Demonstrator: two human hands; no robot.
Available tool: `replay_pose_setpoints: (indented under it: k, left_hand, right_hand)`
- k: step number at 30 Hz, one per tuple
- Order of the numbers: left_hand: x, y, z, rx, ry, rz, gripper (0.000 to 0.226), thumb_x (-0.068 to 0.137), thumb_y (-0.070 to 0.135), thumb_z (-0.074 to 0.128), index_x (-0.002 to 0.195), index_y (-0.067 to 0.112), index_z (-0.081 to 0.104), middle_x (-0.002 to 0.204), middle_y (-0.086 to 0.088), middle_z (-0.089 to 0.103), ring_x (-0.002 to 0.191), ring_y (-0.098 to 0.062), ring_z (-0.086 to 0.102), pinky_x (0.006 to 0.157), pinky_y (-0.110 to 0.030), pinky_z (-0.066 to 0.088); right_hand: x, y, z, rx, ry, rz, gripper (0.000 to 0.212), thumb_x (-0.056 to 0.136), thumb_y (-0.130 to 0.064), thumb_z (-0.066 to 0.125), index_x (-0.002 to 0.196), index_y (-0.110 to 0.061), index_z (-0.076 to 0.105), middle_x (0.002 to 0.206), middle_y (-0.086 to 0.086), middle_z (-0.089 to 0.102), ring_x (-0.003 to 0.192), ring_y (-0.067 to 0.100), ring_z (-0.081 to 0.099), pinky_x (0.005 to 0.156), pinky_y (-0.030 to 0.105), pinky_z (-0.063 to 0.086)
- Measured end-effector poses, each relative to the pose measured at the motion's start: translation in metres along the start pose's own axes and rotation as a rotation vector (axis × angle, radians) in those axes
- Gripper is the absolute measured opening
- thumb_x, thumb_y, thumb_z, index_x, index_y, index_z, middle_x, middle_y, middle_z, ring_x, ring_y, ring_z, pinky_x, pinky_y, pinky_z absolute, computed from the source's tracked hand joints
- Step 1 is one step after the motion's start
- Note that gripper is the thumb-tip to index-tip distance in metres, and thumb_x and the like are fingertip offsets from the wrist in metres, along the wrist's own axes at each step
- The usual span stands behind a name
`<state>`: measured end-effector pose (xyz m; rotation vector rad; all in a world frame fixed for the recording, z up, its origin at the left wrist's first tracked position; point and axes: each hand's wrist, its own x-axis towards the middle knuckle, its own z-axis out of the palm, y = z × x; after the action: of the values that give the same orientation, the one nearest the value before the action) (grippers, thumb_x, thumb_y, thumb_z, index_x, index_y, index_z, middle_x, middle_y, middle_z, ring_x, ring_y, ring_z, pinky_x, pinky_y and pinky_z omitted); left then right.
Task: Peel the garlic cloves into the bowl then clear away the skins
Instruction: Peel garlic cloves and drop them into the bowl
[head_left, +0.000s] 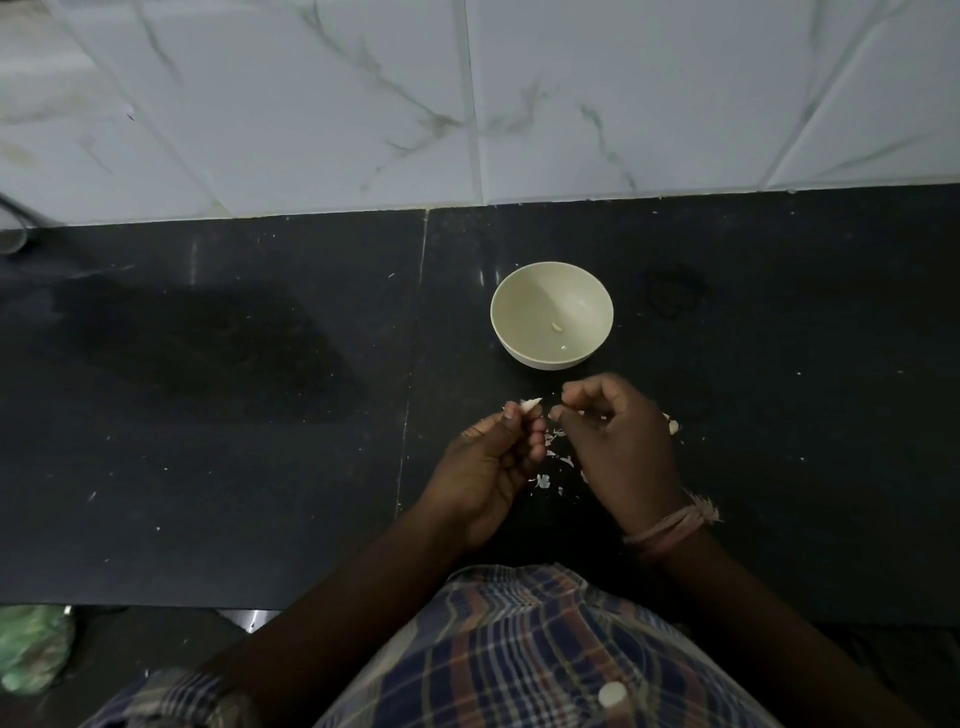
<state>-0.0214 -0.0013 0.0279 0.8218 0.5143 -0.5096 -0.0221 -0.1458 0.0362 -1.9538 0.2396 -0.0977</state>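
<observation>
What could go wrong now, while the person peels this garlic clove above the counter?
The garlic clove, pinched in the left hand, is short of the bowl, so it may drop among the skins. Skins already scattered on the dark counter could spread further.

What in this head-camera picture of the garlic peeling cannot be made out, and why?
- Right hand: curled fingers hide whether it pinches a skin.
- Garlic clove: mostly covered by the left hand.
- Cloves behind the right hand: count hidden.
- Bowl: its specks are too small to name.
- Green object: blurred, cut by the left edge.
</observation>
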Motion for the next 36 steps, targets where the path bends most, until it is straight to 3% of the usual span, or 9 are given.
replay_pose_setpoints:
  k: [4, 8, 12, 16, 19, 26, 31, 36]
  left_hand:
    - [0.001, -0.002, -0.003, 0.085, 0.006, 0.055, 0.028, 0.092, 0.024, 0.060, 0.105, 0.002, 0.072, 0.087, -0.007, 0.072, 0.074, -0.009, 0.067, 0.067, -0.019, 0.057]
    - [0.001, -0.001, -0.006, 0.161, 0.026, 0.146, 0.021, 0.094, 0.018, 0.059, 0.102, 0.003, 0.072, 0.092, -0.010, 0.075, 0.078, -0.012, 0.068, 0.070, -0.022, 0.058]
    - [0.000, 0.001, -0.005, 0.125, 0.006, 0.197, 0.019, 0.097, 0.011, 0.055, 0.106, 0.004, 0.071, 0.093, -0.011, 0.075, 0.079, -0.011, 0.069, 0.073, -0.022, 0.059]
    - [-0.003, 0.001, -0.004, 0.105, -0.012, 0.204, 0.023, 0.095, -0.003, 0.056, 0.102, 0.009, 0.074, 0.093, -0.009, 0.076, 0.080, -0.012, 0.072, 0.072, -0.022, 0.059]
    - [-0.005, 0.000, -0.001, 0.114, -0.002, 0.231, 0.019, 0.090, -0.001, 0.062, 0.097, 0.010, 0.077, 0.095, -0.009, 0.077, 0.083, -0.014, 0.072, 0.070, -0.023, 0.058]
    - [-0.011, 0.000, 0.002, 0.214, 0.037, 0.319, 0.019, 0.088, 0.007, 0.071, 0.106, 0.008, 0.076, 0.097, -0.015, 0.077, 0.086, -0.021, 0.073, 0.074, -0.031, 0.058]
    - [-0.012, 0.001, 0.001, 0.260, 0.049, 0.391, 0.016, 0.090, 0.009, 0.073, 0.105, 0.008, 0.077, 0.102, -0.021, 0.076, 0.098, -0.029, 0.073, 0.091, -0.042, 0.057]
    - [-0.016, 0.000, 0.001, 0.376, 0.054, 0.426, 0.017, 0.092, 0.007, 0.071, 0.108, 0.004, 0.076, 0.102, -0.018, 0.077, 0.101, -0.037, 0.073, 0.093, -0.048, 0.058]
  right_hand:
    - [0.001, -0.004, 0.000, 0.011, -0.092, -0.122, 0.026, 0.091, -0.002, 0.067, 0.112, -0.016, 0.075, 0.108, -0.009, 0.072, 0.101, 0.000, 0.066, 0.088, 0.014, 0.050]
    - [-0.002, 0.001, 0.000, -0.046, -0.094, -0.202, 0.017, 0.091, -0.004, 0.070, 0.104, -0.013, 0.076, 0.100, -0.009, 0.071, 0.098, 0.004, 0.066, 0.087, 0.019, 0.052]
    - [-0.003, 0.001, -0.001, 0.010, -0.084, -0.176, 0.010, 0.092, -0.009, 0.071, 0.099, -0.015, 0.075, 0.095, -0.009, 0.071, 0.093, 0.008, 0.068, 0.084, 0.029, 0.056]
    - [-0.005, -0.005, 0.003, 0.159, -0.118, -0.011, 0.008, 0.092, -0.014, 0.071, 0.098, -0.016, 0.077, 0.091, -0.005, 0.076, 0.086, 0.010, 0.072, 0.079, 0.034, 0.060]
    - [-0.008, -0.006, 0.005, 0.162, -0.120, 0.030, 0.009, 0.094, -0.016, 0.070, 0.099, -0.017, 0.077, 0.089, -0.005, 0.076, 0.083, 0.008, 0.072, 0.076, 0.032, 0.060]
    - [-0.010, -0.003, 0.006, 0.014, -0.093, -0.039, 0.009, 0.094, -0.019, 0.070, 0.099, -0.017, 0.076, 0.091, -0.008, 0.074, 0.086, 0.002, 0.069, 0.080, 0.029, 0.057]
    - [-0.011, -0.009, 0.003, -0.048, -0.026, -0.167, 0.013, 0.094, -0.012, 0.067, 0.101, -0.017, 0.076, 0.095, -0.009, 0.071, 0.092, 0.002, 0.067, 0.082, 0.025, 0.055]
    - [-0.012, -0.015, 0.001, -0.021, -0.006, -0.176, 0.010, 0.090, -0.013, 0.072, 0.097, -0.016, 0.078, 0.090, -0.011, 0.073, 0.086, 0.002, 0.069, 0.079, 0.020, 0.055]
